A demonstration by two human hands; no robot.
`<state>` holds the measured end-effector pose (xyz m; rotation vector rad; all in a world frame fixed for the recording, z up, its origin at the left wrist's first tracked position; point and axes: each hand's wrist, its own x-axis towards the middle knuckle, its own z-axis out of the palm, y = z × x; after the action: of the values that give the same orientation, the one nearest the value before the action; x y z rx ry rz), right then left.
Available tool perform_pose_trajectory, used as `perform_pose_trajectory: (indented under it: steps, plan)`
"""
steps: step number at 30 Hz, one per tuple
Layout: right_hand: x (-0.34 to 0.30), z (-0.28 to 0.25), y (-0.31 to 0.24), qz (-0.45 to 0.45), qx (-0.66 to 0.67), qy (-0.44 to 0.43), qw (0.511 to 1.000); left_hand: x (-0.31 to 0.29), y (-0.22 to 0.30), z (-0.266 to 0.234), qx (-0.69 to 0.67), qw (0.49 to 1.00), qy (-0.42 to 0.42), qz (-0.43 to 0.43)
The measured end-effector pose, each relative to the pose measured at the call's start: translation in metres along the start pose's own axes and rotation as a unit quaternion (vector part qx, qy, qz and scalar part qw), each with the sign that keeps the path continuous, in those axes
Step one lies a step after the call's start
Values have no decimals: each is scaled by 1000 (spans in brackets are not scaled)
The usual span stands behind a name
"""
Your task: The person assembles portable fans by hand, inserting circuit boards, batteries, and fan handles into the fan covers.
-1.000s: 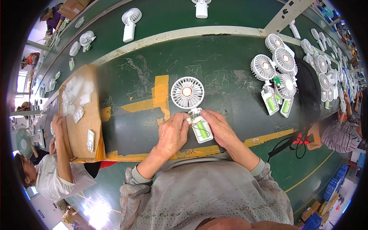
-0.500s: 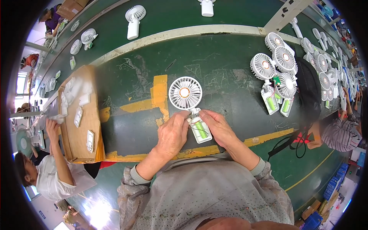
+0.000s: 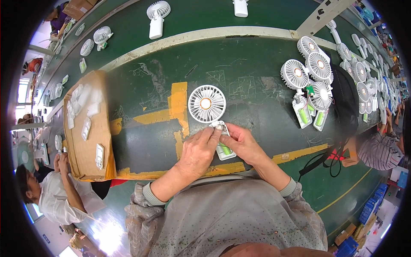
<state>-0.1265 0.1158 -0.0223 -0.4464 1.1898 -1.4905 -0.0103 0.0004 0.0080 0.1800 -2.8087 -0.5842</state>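
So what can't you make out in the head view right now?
In the head view:
Upper inside of the open handle: hidden by the left hand and right hand.
Whether the left hand pinches a small part: its own fingers cover that.
Head of the far fan: cut off by the top edge.
Shapes of the heaped white pieces: pale, blurred, overlapping.

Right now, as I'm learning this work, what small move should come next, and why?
Perhaps press with the left hand at the top of the open handle, the right hand steadying its side: both hands meet there, below the fan head, and the green cylinder lies exposed.
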Motion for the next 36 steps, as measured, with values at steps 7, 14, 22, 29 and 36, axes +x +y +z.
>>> perform_pose_trajectory:
  steps: [7, 14, 22, 29, 36]
  plan:
    - [-1, 1, 5, 5, -92, 27, 995, 8, 1, -6, -13, 997, -68, -12]
    - [7, -10, -14, 74, 13, -44, 996, 11, -6, -7, -64, 995, -55, -48]
    - [14, -5, -1, 89, 56, 44, 994, -2, 6, -10, -107, 991, 60, -58]
    - [8, 7, 11, 39, 105, 93, 989, -11, 6, 3, -237, 937, 11, -257]
    - [9, 12, 15, 2, 120, 127, 985, -8, 7, 12, -155, 959, 81, -222]
